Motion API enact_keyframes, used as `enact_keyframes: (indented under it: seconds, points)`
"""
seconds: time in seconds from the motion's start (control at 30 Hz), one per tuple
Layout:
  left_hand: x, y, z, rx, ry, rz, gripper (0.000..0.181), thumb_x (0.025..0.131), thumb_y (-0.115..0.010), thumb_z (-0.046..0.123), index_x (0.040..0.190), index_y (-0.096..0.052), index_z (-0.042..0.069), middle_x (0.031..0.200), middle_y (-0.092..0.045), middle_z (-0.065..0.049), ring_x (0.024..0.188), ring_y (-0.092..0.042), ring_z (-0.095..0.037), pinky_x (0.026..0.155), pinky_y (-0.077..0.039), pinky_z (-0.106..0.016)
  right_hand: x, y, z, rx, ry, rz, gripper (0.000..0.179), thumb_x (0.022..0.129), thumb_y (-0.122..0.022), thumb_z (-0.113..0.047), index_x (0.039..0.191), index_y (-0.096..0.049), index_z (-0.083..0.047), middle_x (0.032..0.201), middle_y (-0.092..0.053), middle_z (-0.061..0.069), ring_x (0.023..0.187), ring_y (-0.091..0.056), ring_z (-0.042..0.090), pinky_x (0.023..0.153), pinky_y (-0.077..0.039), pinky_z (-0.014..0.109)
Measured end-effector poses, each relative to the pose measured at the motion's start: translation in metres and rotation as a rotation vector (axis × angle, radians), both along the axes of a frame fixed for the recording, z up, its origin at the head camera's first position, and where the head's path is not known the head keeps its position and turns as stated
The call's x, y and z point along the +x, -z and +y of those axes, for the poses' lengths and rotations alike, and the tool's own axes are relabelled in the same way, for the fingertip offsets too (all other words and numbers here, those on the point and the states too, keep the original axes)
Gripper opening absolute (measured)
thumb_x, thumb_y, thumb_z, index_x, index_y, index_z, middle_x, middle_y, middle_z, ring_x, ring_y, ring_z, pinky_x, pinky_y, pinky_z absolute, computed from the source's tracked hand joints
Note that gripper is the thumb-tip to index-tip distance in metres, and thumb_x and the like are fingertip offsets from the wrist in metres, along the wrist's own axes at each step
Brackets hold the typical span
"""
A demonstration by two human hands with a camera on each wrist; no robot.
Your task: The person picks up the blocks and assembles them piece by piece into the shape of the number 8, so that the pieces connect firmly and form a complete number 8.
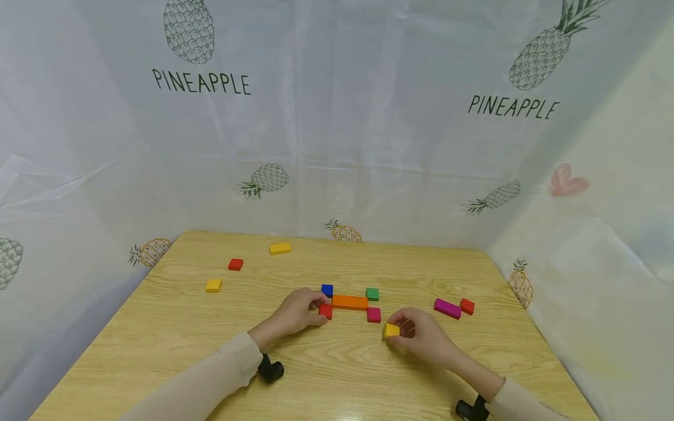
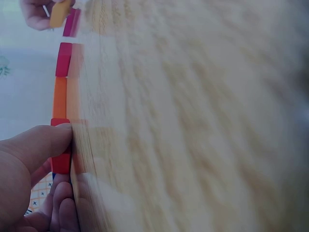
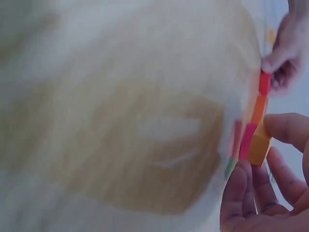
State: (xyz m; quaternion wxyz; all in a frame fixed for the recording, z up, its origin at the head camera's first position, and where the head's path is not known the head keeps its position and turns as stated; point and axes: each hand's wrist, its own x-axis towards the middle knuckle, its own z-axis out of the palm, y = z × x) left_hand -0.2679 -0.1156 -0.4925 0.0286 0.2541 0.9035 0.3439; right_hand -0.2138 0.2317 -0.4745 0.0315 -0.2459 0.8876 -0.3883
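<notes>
the right hand [image 1: 421, 339] pinches a yellow block [image 1: 392, 331], near the pink block [image 1: 374, 315]. the left hand [image 1: 293, 312] grips a red block [image 1: 326, 311] at the orange block's [image 1: 350, 302] left end, apart from the yellow block.

Soft light is filling the head view, glaring faintly off the tabletop [image 1: 337, 380]; the wrist views are looking hazy, the right seemingly blurring more.
</notes>
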Motion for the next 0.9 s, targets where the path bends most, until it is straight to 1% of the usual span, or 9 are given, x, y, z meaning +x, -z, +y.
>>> enact_keyframes:
  seconds: [0.2,0.5,0.67,0.9]
  points:
    - [0.001,0.000,0.000,0.006,-0.002,-0.007,0.027,0.088,-0.088,0.017,0.113,-0.077,0.015,0.093,-0.064,0.003,0.084,-0.051,-0.016,0.077,-0.044,-0.033,0.005,0.007,-0.014,0.029,-0.018,0.016,0.026,0.091,-0.085,-0.014,0.113,-0.072,-0.009,0.106,-0.068,0.003,0.088,-0.065,0.014,0.077,-0.057,0.027]
    - [-0.001,0.002,-0.001,-0.004,-0.005,0.001,0.026,0.089,-0.088,0.018,0.113,-0.077,0.017,0.093,-0.063,0.005,0.084,-0.051,-0.015,0.077,-0.045,-0.032,0.005,0.008,-0.029,0.051,0.033,0.024,0.027,0.088,-0.088,-0.014,0.110,-0.073,-0.010,0.103,-0.069,0.002,0.085,-0.062,0.011,0.075,-0.054,0.025]
    - [0.000,0.001,-0.001,-0.002,-0.007,-0.002,0.027,0.089,-0.087,0.018,0.114,-0.077,0.017,0.093,-0.062,0.004,0.084,-0.051,-0.015,0.076,-0.044,-0.032,0.006,0.008,-0.036,0.046,0.054,0.026,0.026,0.088,-0.088,-0.015,0.108,-0.072,-0.010,0.100,-0.068,0.001,0.082,-0.059,0.010,0.072,-0.052,0.023]
    - [0.001,-0.001,0.000,-0.003,-0.007,-0.006,0.026,0.089,-0.087,0.018,0.113,-0.077,0.017,0.093,-0.062,0.006,0.084,-0.051,-0.015,0.077,-0.044,-0.032,0.009,0.008,-0.037,0.045,0.072,0.033,0.027,0.087,-0.089,-0.015,0.109,-0.073,-0.011,0.101,-0.067,0.001,0.081,-0.057,0.012,0.071,-0.051,0.024]
